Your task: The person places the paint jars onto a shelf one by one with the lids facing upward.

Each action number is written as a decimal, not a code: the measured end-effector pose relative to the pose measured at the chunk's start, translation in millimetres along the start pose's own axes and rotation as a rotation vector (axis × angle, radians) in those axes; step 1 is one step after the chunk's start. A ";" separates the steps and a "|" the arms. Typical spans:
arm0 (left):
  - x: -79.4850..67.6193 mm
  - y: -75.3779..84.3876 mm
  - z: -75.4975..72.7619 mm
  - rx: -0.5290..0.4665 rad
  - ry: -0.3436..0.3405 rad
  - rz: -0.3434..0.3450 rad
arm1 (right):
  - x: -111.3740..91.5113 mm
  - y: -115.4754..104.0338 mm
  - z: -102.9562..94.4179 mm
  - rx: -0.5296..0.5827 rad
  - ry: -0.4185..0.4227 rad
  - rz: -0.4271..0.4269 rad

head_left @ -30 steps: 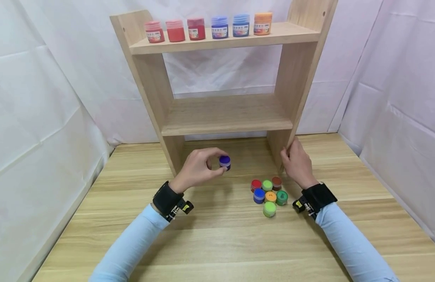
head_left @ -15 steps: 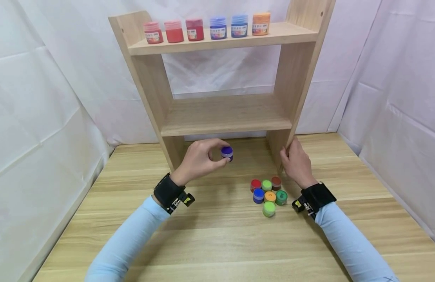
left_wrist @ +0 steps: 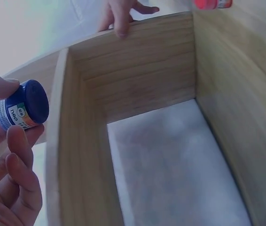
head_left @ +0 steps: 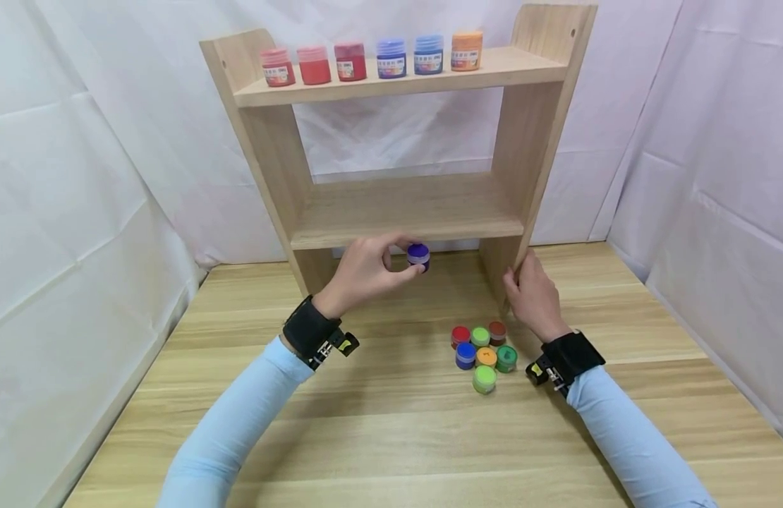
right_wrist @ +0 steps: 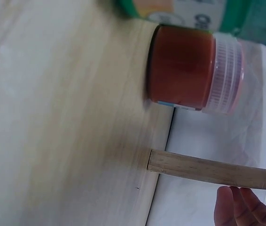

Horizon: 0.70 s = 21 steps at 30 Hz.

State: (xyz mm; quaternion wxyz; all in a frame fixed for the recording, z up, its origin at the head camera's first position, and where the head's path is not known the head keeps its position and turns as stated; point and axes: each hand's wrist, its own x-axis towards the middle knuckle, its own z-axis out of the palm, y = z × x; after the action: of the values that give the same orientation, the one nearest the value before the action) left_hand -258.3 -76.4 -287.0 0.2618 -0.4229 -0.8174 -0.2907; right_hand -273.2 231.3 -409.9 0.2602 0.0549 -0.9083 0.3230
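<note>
My left hand (head_left: 366, 274) pinches a small dark blue paint jar (head_left: 419, 258) between thumb and fingers, raised to just below the front edge of the middle board (head_left: 407, 234). In the left wrist view, the jar (left_wrist: 25, 106) lies tilted, label showing, its dark lid turned rightward. Low on the wooden shelf's right side panel (head_left: 504, 261), my right hand (head_left: 536, 300) holds the front edge. Its fingertips (right_wrist: 242, 200) press against that panel (right_wrist: 213, 169) in the right wrist view. Near this hand, a group of paint jars includes brown (head_left: 496, 333), green (head_left: 506, 358) and orange (head_left: 486, 357) ones.
Red (head_left: 460, 336), blue (head_left: 465, 355) and light green (head_left: 484, 379) jars complete the group on the wooden table (head_left: 391, 437). Along the shelf's top board (head_left: 398, 86) stand several jars in a row, from red (head_left: 280, 67) to orange (head_left: 466, 51). White cloth (head_left: 715, 176) hangs around the table.
My left hand has lifted the dark blue jar away from the table, up and slightly right toward the middle board. The right hand stays at the side panel.
</note>
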 end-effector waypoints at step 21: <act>59.0 13.0 -18.6 0.018 0.040 0.057 | -0.7 -0.9 -1.2 0.010 -0.006 0.006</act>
State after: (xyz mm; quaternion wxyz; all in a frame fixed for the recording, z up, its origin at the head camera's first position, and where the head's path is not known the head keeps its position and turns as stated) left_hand -273.8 -51.4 -231.0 0.2901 -0.4379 -0.8020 -0.2844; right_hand -271.8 231.3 -408.9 0.2563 0.0546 -0.9076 0.3279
